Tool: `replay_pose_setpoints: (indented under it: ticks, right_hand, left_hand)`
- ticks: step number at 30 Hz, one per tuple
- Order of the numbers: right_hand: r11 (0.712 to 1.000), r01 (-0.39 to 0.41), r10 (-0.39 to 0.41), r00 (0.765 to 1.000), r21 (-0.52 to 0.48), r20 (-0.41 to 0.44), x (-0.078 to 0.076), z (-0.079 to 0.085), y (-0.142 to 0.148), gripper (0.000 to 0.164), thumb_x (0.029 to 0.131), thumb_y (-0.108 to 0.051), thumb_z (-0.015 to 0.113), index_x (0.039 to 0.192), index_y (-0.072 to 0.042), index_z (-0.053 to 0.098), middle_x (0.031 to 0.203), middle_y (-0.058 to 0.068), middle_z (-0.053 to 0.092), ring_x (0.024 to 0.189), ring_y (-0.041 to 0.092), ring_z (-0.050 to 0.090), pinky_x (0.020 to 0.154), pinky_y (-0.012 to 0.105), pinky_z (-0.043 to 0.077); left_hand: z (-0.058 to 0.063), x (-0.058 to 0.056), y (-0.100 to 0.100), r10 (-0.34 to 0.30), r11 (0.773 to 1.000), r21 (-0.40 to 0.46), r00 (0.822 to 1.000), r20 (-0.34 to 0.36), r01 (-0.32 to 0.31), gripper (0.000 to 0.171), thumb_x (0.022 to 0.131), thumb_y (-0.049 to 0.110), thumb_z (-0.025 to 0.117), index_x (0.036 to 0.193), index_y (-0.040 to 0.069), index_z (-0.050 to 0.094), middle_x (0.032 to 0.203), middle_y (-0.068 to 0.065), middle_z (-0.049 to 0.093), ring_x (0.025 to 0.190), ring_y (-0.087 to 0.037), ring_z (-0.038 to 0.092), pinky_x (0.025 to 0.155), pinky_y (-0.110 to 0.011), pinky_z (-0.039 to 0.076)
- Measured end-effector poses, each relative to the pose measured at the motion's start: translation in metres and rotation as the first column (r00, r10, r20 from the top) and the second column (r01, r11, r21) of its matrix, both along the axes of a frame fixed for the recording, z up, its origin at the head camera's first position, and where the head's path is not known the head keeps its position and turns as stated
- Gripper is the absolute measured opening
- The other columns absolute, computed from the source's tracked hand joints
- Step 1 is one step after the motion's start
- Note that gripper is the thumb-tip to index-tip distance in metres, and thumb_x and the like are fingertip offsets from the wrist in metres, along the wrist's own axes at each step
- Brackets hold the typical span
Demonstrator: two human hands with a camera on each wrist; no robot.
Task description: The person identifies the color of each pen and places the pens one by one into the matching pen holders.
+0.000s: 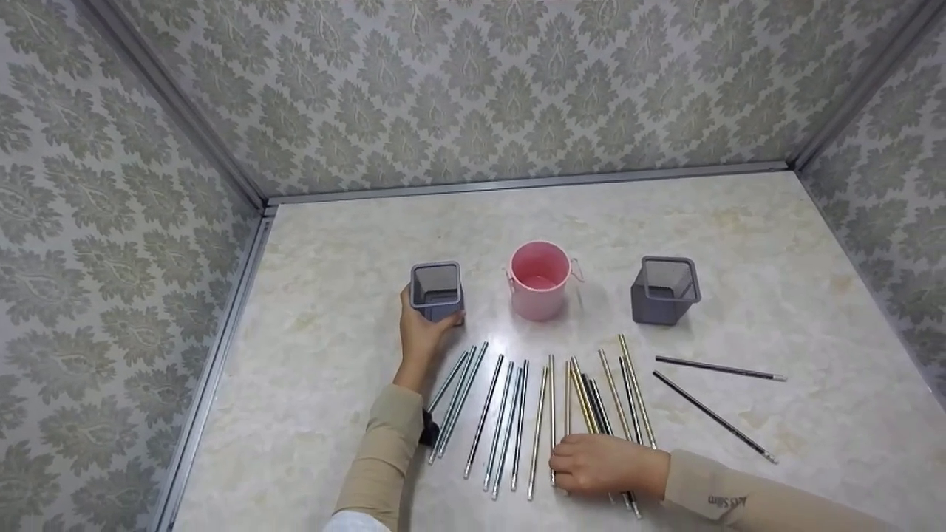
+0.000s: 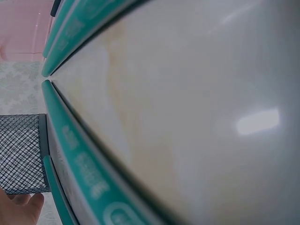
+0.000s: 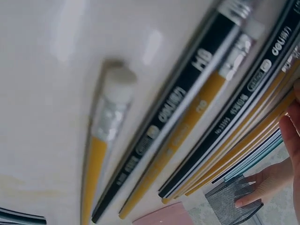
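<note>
From my feed, the left hand (image 1: 423, 336) is wrapped round the left cup (image 1: 437, 295), fingers along its outer side and thumb across its near corner. The cup stands upright, and I can look through its square mouth to the dark base. In the left wrist view I catch the same grip at the picture's edge, with teal pencils (image 1: 463, 399) looming close to the lens.

The right hand (image 1: 602, 464) is low over the eraser ends of the yellow pencils (image 1: 538, 433), fingers bent; I cannot tell whether they pinch one or only touch. In the right wrist view a fingertip is against or just beside a yellow shaft, and black pencils (image 3: 171, 104) lie among the yellow ones.

Outward from there, the pencils make a loose row on the desk (image 1: 295, 414), teal on the left, yellow and black mixed further right, erasers toward me. Two dark pencils (image 1: 715, 417) lie apart at the right end, slanted.

Beyond the row, the pink bucket (image 1: 539, 304) stands between the two cups, its handle out to the right; I see straight down to its pink bottom. The right cup (image 1: 658, 309), also square mesh, stands upright near the two slanted pencils, its base visible inside.
</note>
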State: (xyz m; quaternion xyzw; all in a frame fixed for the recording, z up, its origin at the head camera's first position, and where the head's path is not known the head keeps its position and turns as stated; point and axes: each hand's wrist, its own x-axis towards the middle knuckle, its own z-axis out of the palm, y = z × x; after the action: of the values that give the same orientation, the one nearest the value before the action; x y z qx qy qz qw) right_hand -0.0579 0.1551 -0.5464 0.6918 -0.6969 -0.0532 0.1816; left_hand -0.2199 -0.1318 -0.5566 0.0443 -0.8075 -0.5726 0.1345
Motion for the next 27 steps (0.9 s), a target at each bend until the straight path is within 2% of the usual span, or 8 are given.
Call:
replay_pose_setpoints:
  ticks: [4,10,16,27]
  right_hand:
    - [1.000,-0.005,0.004,1.000,0.025,0.013,-0.0034,0.0034,-0.0023,0.015,0.093,-0.027,0.053,0.080,-0.022,0.059,0.082,-0.009,0.057,0.076,0.007,0.053,0.072,0.019,0.046]
    - [1.000,-0.013,0.013,1.000,0.018,0.021,-0.0027,0.0010,-0.0038,0.008,0.085,-0.017,0.054,0.077,-0.021,0.056,0.079,-0.009,0.053,0.073,0.007,0.049,0.069,0.019,0.043]
    - [1.000,-0.006,0.006,1.000,0.002,-0.002,-0.0020,-0.0026,-0.0022,0.015,0.093,-0.028,0.053,0.082,-0.020,0.060,0.083,-0.008,0.058,0.079,0.008,0.055,0.076,0.020,0.049]
    - [0.999,-0.027,0.026,1.000,-0.042,-0.017,-0.0037,-0.0062,-0.0007,0.019,0.093,-0.031,0.053,0.080,-0.020,0.061,0.086,-0.006,0.058,0.079,0.009,0.055,0.074,0.019,0.050]
  left_hand:
    - [0.0006,-0.0031,-0.0013,0.007,1.000,-0.005,1.000,0.000,-0.007,0.094,0.061,0.011,0.087,0.138,0.002,0.034,0.133,-0.023,0.052,0.121,-0.036,0.051,0.105,-0.045,0.039]
    - [0.0001,-0.0012,-0.0011,0.003,1.000,-0.005,1.000,0.014,-0.003,0.095,0.063,0.012,0.087,0.140,0.004,0.032,0.136,-0.021,0.050,0.124,-0.034,0.049,0.107,-0.044,0.038]
    - [-0.0021,-0.0019,0.0004,0.006,1.000,-0.015,1.000,0.010,-0.006,0.095,0.062,0.015,0.088,0.139,0.005,0.034,0.133,-0.021,0.052,0.120,-0.034,0.051,0.104,-0.045,0.040]
    - [-0.0021,-0.0008,-0.0017,-0.012,1.000,-0.002,1.000,-0.009,0.012,0.095,0.063,0.016,0.087,0.140,0.003,0.034,0.134,-0.021,0.051,0.122,-0.035,0.050,0.105,-0.046,0.039]
